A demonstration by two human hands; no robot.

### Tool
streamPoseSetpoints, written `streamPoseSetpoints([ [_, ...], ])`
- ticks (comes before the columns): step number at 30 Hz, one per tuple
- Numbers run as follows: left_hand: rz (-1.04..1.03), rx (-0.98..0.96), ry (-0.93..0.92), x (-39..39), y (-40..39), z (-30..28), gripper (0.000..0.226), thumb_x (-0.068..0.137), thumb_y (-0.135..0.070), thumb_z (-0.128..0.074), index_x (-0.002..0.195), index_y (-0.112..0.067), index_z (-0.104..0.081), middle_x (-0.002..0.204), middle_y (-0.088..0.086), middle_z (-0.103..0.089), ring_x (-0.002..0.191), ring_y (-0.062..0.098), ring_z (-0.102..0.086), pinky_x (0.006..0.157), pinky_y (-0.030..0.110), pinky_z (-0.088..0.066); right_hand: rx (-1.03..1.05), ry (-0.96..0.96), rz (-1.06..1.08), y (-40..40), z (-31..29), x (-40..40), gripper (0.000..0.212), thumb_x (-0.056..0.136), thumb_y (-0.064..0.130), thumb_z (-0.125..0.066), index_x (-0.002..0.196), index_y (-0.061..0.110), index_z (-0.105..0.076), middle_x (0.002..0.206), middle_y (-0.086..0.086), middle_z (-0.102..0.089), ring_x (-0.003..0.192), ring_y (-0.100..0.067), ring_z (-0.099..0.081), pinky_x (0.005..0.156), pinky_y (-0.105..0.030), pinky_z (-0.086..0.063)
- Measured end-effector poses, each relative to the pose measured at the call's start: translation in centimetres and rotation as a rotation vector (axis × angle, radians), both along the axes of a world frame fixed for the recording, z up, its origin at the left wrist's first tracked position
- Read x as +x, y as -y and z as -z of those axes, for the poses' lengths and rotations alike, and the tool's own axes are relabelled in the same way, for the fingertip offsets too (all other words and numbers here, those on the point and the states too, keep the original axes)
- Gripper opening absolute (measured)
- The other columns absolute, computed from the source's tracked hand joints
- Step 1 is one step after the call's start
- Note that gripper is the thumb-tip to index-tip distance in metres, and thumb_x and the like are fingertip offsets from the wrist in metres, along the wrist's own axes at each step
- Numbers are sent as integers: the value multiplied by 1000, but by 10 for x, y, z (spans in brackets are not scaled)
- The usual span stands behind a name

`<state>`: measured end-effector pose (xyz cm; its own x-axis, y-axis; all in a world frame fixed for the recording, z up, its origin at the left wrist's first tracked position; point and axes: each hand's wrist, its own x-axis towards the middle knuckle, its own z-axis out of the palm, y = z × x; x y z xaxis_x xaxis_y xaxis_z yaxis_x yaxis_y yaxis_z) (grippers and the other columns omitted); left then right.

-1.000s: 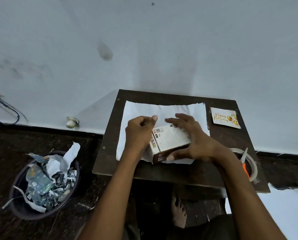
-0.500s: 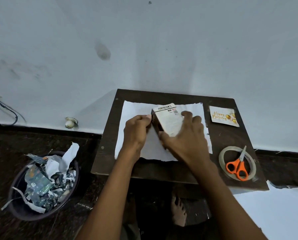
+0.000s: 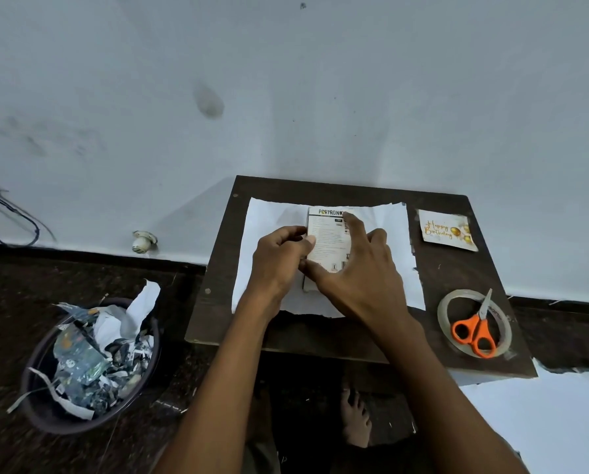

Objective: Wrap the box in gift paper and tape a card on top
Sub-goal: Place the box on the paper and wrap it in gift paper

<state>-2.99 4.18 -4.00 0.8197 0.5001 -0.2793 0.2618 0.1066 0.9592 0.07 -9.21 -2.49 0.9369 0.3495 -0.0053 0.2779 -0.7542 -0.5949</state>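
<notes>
On the dark wooden table (image 3: 337,340), the left hand (image 3: 279,265) grips the left edge of the white printed cardboard box (image 3: 327,241), while the right hand (image 3: 361,278) presses flat-fingered on top. The box lies on the white gift paper sheet (image 3: 265,241) toward the table's far edge.

single head-worn wide-angle view, forward and down over a small dark table (image 3: 354,340) against a wall (image 3: 286,80)

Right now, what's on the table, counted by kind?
Box: 1
Sheet of paper: 1
Birthday card: 1
Tape roll: 1
Scissors: 1
Total: 5
</notes>
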Motion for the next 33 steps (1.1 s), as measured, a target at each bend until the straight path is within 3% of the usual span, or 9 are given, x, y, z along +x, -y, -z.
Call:
streamPoseSetpoints([
  [6,-13,-19,3,0,0,0,27,99,-20,-63,126,-16,-68,120,1,-72,108,20,-70,68,15,-58,64,-52,-36,5,2,10,99,75,74,-70,154,34,-26,123,3,-37,120,-21,-47,92,-41,-51],
  [11,-18,-11,10,-1,1,-1,28,101,-21,-61,128,-17,-67,122,0,-71,109,20,-69,69,15,-58,89,-66,-47,8,6,12,102,76,70,-73,158,32,-25,134,1,-41,126,-21,-46,99,-45,-51],
  [19,-23,110,8,-1,7,1,31,102,-25,-60,131,-18,-65,125,-2,-69,101,16,-70,71,18,-60,-13,-48,-42,5,8,8,98,84,63,-67,161,35,-13,136,1,-38,127,-20,-40,90,-44,-48],
  [27,-32,236,3,-3,13,0,34,100,-26,-62,133,-16,-64,127,0,-68,111,23,-68,77,20,-61,-21,-67,-80,8,13,7,96,90,61,-59,161,39,2,132,-1,-40,124,-20,-41,89,-43,-48],
  [30,-32,254,0,-3,14,0,35,99,-27,-63,133,-17,-64,126,0,-69,111,22,-68,81,23,-61,1,-74,-92,9,14,5,96,90,62,-57,161,40,5,138,-3,-38,129,-22,-37,92,-44,-47],
  [33,-39,267,-12,-3,15,-1,35,99,-28,-63,133,-18,-65,127,0,-69,111,20,-69,81,23,-61,56,-2,-95,10,11,2,102,85,66,-59,161,37,3,156,-3,-25,139,-22,-28,97,-45,-47],
])
